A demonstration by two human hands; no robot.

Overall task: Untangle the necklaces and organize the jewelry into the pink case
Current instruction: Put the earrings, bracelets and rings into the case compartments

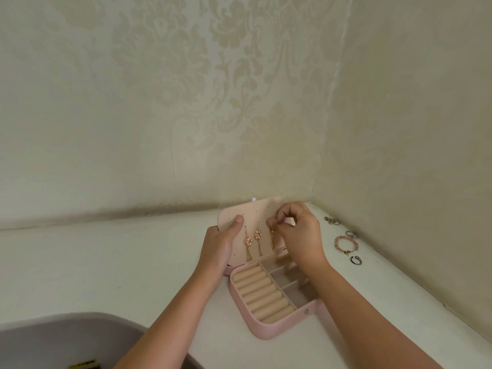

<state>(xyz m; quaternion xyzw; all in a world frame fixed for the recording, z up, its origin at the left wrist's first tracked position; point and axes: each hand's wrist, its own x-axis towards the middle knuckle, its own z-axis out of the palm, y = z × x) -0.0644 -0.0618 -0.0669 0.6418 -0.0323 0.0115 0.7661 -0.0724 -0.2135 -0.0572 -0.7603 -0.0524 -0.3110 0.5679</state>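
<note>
Earring [272, 239] hangs vertically against case panel [262, 210] (right hand [299, 234] pinches top).

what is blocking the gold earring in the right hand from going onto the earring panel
Nothing visible does. The right hand pinches the gold earring right against the earring panel, which the left hand holds upright over the pink case. The two pink tassel earrings hang to its left, apart from it.

1. The left hand [221, 243] grips the left edge of the upright earring panel [255, 222] of the open pink case [255, 326].
2. The right hand [298, 230] pinches a gold earring [272, 238] against the panel.
3. Between the hands hang two pink drop earrings [253, 242].
4. Right of the right hand lies a beaded bracelet [345, 243] among rings [355, 260].
</note>
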